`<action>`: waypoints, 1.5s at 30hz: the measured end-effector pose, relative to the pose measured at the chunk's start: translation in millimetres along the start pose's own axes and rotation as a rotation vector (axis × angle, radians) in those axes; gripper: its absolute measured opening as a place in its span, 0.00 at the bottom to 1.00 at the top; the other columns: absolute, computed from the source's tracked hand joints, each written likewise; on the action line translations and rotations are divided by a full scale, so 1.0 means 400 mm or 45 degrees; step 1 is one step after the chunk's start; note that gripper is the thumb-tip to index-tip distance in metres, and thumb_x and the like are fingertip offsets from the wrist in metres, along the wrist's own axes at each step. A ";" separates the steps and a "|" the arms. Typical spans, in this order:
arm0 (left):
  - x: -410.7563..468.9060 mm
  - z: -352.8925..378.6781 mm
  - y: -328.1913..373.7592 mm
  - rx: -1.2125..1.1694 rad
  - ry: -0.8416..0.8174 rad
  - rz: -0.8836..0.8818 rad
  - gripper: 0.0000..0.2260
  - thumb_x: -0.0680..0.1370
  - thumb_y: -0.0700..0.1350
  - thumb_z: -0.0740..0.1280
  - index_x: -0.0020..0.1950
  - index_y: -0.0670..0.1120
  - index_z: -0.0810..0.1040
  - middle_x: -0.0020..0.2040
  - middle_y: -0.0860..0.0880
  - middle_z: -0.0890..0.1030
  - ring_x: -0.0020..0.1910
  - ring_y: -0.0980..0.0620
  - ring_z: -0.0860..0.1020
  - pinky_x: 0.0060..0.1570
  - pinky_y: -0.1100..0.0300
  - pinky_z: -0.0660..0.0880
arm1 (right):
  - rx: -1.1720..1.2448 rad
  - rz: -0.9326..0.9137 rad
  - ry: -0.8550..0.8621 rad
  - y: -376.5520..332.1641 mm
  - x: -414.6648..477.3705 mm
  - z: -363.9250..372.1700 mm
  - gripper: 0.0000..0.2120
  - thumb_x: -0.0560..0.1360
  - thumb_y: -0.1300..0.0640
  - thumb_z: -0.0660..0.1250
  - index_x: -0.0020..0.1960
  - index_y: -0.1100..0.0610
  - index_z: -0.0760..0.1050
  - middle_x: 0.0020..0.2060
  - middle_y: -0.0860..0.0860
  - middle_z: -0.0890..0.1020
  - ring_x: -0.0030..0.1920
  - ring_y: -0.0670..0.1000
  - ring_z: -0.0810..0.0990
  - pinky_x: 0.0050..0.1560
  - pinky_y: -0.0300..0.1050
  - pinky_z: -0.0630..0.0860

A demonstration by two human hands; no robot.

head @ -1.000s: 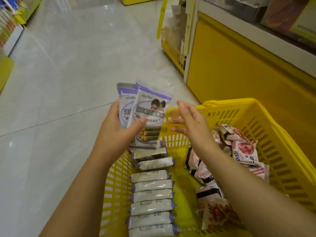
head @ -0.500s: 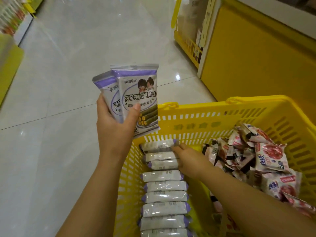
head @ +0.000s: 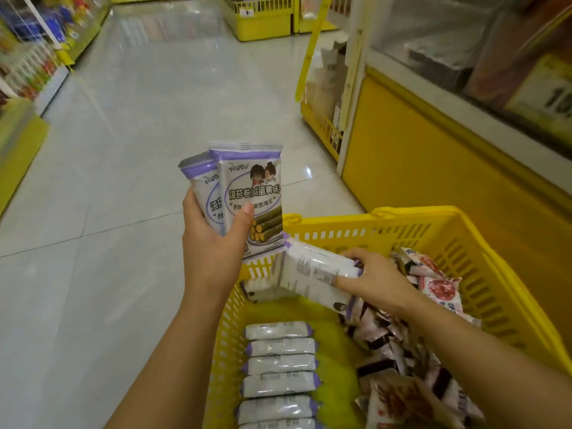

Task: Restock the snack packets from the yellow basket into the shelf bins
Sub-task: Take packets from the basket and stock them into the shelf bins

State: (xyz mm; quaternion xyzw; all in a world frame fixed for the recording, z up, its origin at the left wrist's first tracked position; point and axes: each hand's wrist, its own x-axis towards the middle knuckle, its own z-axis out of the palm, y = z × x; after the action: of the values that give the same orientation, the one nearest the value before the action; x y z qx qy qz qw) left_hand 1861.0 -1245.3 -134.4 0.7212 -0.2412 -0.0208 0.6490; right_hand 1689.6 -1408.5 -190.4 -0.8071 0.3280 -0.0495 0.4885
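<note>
The yellow perforated plastic basket [head: 464, 258] fills the lower right, a row of white-and-purple snack packets [head: 278, 366] inside. At centre, the left hand [head: 213, 243] grips two upright packets [head: 250, 193]; the right hand [head: 374, 280] clamps a tilted bundle [head: 312, 274] above the row.

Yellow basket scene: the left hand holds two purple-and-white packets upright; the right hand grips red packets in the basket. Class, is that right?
One error: the head view shows the right hand gripping purple-and-white packets, not red ones. The left hand does hold two upright.
</note>
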 end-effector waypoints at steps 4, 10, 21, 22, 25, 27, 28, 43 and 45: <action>-0.028 0.011 0.094 -0.085 0.055 -0.035 0.24 0.77 0.46 0.68 0.71 0.50 0.64 0.55 0.61 0.79 0.51 0.68 0.78 0.44 0.75 0.73 | 0.358 0.022 0.267 -0.078 -0.094 -0.119 0.06 0.74 0.59 0.69 0.49 0.51 0.78 0.42 0.48 0.82 0.37 0.41 0.82 0.33 0.31 0.73; -0.075 0.053 0.287 -0.135 -0.088 -0.113 0.38 0.81 0.44 0.63 0.77 0.59 0.36 0.78 0.49 0.56 0.73 0.52 0.64 0.70 0.56 0.61 | 0.687 -0.065 0.555 -0.245 -0.260 -0.295 0.05 0.75 0.58 0.67 0.42 0.53 0.80 0.34 0.49 0.84 0.34 0.48 0.83 0.38 0.46 0.78; -0.156 0.077 0.641 0.117 -0.468 0.189 0.21 0.83 0.44 0.56 0.72 0.65 0.61 0.76 0.47 0.54 0.54 0.63 0.71 0.47 0.81 0.61 | 1.396 -0.286 0.356 -0.455 -0.572 -0.409 0.10 0.77 0.56 0.62 0.48 0.59 0.80 0.43 0.58 0.84 0.39 0.52 0.84 0.35 0.42 0.80; -0.164 0.070 0.656 0.101 -0.497 0.201 0.18 0.83 0.43 0.57 0.67 0.65 0.68 0.76 0.47 0.56 0.57 0.62 0.71 0.54 0.75 0.63 | 1.402 -0.285 0.359 -0.462 -0.583 -0.408 0.10 0.78 0.55 0.62 0.48 0.59 0.80 0.41 0.58 0.85 0.37 0.51 0.84 0.34 0.41 0.80; -0.184 0.061 0.667 0.089 -0.531 0.201 0.12 0.82 0.44 0.58 0.53 0.60 0.75 0.73 0.46 0.63 0.57 0.59 0.74 0.56 0.68 0.72 | 1.399 -0.273 0.350 -0.465 -0.588 -0.400 0.11 0.79 0.53 0.61 0.48 0.58 0.80 0.39 0.56 0.85 0.34 0.50 0.84 0.30 0.41 0.78; -0.201 0.065 0.660 0.059 -0.538 0.160 0.08 0.82 0.52 0.58 0.52 0.64 0.74 0.72 0.49 0.63 0.51 0.66 0.73 0.46 0.80 0.69 | 1.387 -0.275 0.332 -0.453 -0.577 -0.388 0.11 0.80 0.52 0.60 0.49 0.56 0.80 0.39 0.54 0.86 0.35 0.49 0.84 0.30 0.40 0.78; -0.210 0.069 0.657 0.044 -0.549 0.133 0.06 0.80 0.59 0.58 0.49 0.67 0.74 0.72 0.50 0.62 0.52 0.66 0.73 0.49 0.79 0.68 | 1.362 -0.278 0.315 -0.444 -0.568 -0.381 0.12 0.80 0.51 0.59 0.51 0.55 0.79 0.41 0.54 0.86 0.36 0.48 0.85 0.31 0.40 0.78; -0.196 0.166 0.585 0.143 -0.486 -0.015 0.06 0.77 0.57 0.62 0.41 0.61 0.75 0.72 0.49 0.59 0.47 0.63 0.72 0.54 0.62 0.61 | 0.313 -0.637 1.074 -0.398 -0.515 -0.401 0.08 0.74 0.57 0.69 0.46 0.44 0.75 0.40 0.42 0.82 0.40 0.41 0.80 0.41 0.38 0.76; -0.200 0.176 0.586 0.116 -0.466 -0.025 0.06 0.77 0.58 0.62 0.42 0.60 0.75 0.72 0.50 0.58 0.50 0.59 0.73 0.54 0.62 0.61 | 0.153 -0.718 1.017 -0.396 -0.508 -0.366 0.11 0.73 0.58 0.70 0.48 0.43 0.73 0.43 0.42 0.80 0.42 0.38 0.77 0.39 0.28 0.71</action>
State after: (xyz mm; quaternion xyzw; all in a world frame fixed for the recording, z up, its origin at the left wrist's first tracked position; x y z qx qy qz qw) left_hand 1690.9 -1290.3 53.6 0.7364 -0.3487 -0.1471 0.5608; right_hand 1548.6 -1352.9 64.4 -0.7528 0.2551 -0.5042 0.3377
